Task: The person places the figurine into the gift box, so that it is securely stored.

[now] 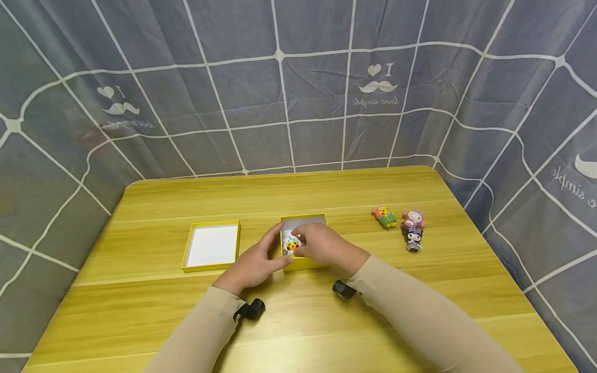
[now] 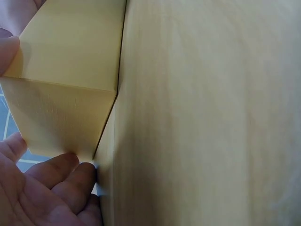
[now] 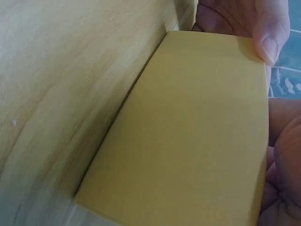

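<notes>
A yellow open-topped box [image 1: 307, 264] stands on the table between the two hands. My left hand [image 1: 254, 265] holds its left side, thumb at the near corner and fingers along the side wall. In the left wrist view, the fingers [image 2: 63, 181] lie low against the box. My right hand [image 1: 326, 245] reaches over the box's right side and pinches a small white-hooded figurine [image 1: 292, 245] with a yellow face, at the box's left inner part. The right wrist view shows the box's plain near wall [image 3: 178, 127], with the left thumb [image 3: 270, 44] on its upper corner.
Left of the box lies a shallow yellow lid [image 1: 213, 245], white inside facing up. To the right are a pink-and-green figurine [image 1: 384, 217], a pink figurine [image 1: 414, 218] and a dark-and-white figurine [image 1: 413, 240]. A grey grid-patterned curtain [image 1: 256, 94] surrounds the wooden table [image 1: 284, 340].
</notes>
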A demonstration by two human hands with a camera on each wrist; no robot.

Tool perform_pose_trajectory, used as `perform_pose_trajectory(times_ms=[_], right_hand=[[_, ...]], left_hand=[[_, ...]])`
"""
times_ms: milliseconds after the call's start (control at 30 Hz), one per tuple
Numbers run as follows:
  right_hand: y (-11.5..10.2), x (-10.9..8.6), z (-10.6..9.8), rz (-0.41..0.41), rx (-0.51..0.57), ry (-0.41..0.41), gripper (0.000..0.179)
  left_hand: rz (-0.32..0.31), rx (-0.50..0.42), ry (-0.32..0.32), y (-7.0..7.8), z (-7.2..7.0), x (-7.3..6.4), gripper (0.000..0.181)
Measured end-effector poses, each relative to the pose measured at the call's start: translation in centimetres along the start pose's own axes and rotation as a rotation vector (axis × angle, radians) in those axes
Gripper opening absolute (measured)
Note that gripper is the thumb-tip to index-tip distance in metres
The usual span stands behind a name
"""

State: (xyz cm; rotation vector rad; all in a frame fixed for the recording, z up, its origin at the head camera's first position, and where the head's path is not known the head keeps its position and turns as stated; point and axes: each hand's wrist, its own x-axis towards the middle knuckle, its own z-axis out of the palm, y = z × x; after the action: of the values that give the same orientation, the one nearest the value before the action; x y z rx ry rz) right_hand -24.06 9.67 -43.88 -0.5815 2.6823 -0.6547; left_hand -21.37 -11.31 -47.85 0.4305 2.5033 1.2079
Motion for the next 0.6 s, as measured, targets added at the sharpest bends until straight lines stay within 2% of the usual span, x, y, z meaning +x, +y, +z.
perform_pose_trajectory(times_ms=[600], right_hand=[[1.1, -1.2, -1.3, -0.06, 0.012, 0.087, 0.043]], left_hand=[[-0.006, -0.03, 0.002, 0.0, 0.0, 0.1, 0.092]])
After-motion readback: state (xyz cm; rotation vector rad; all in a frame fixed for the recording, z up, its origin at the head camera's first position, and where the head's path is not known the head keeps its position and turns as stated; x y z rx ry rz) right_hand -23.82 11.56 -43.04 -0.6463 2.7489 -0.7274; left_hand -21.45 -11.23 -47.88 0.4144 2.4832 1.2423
